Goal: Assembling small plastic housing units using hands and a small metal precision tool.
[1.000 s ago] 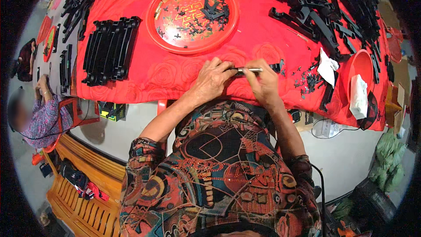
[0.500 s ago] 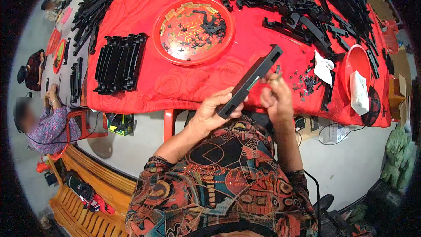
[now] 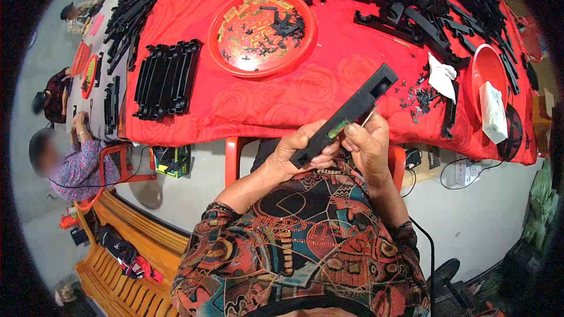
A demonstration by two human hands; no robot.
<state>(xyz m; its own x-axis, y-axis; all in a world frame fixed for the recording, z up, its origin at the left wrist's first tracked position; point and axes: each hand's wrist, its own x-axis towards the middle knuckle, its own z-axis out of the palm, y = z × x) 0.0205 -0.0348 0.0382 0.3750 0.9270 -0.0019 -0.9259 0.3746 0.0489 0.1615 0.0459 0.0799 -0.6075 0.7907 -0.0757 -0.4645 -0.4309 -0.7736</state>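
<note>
Hands raised above the lap, near the red table's (image 3: 282, 105) edge: left hand (image 3: 294, 155) grips the lower end of a long black plastic bar (image 3: 346, 114), tilted up-right. Right hand (image 3: 369, 144) pinches its middle beside a small green insert (image 3: 336, 130).

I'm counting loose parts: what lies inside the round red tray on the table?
Small black plastic pieces lie scattered inside the round red tray, over its gold pattern; nothing covers them.
</note>
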